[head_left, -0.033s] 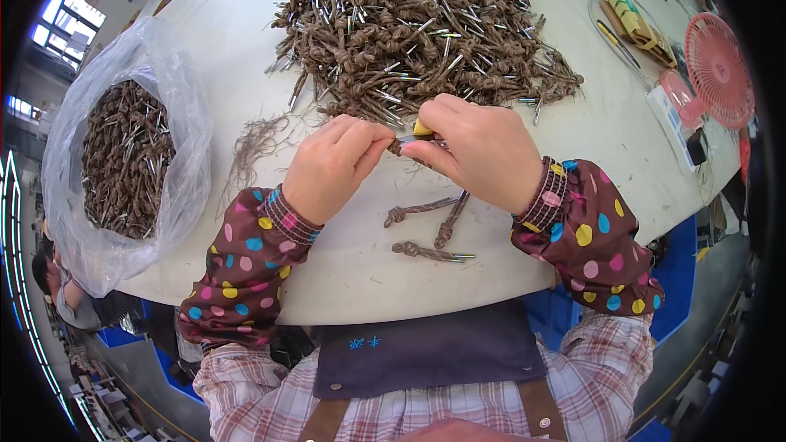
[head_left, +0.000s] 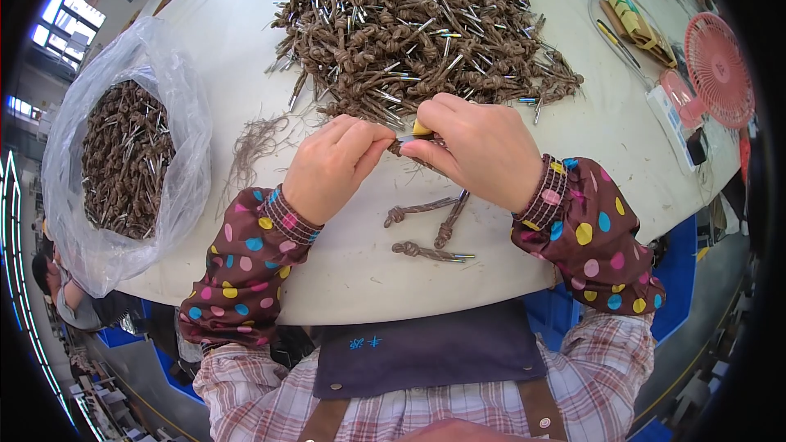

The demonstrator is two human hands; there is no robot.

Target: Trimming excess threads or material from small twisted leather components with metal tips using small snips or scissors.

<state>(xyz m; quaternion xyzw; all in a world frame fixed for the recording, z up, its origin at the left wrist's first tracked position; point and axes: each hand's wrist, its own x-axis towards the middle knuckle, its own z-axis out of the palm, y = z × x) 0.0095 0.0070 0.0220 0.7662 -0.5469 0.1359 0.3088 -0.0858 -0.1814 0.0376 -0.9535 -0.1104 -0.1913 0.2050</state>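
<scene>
My left hand [head_left: 332,164] pinches the end of a short brown knotted cord [head_left: 394,147] between thumb and fingers. My right hand [head_left: 476,151] is closed round a yellow-handled cutting tool [head_left: 422,128], whose metal blade lies against that cord beside my left fingertips; part of the cord runs under my right fingers. Below them on the white table [head_left: 344,278] lie three loose knotted cords with metal tips [head_left: 422,252]. A big heap of similar cords [head_left: 417,24] sits beyond my hands, and some loose threads [head_left: 254,143] lie left of them.
On the left, a clear plastic bag [head_left: 188,155] holds more cords. At the right are a pink fan [head_left: 716,65], a white power strip [head_left: 671,127] and yellow-green bundled items [head_left: 630,16]. Blue bins [head_left: 679,278] stand below the table edge. Another person [head_left: 61,286] is at the far left.
</scene>
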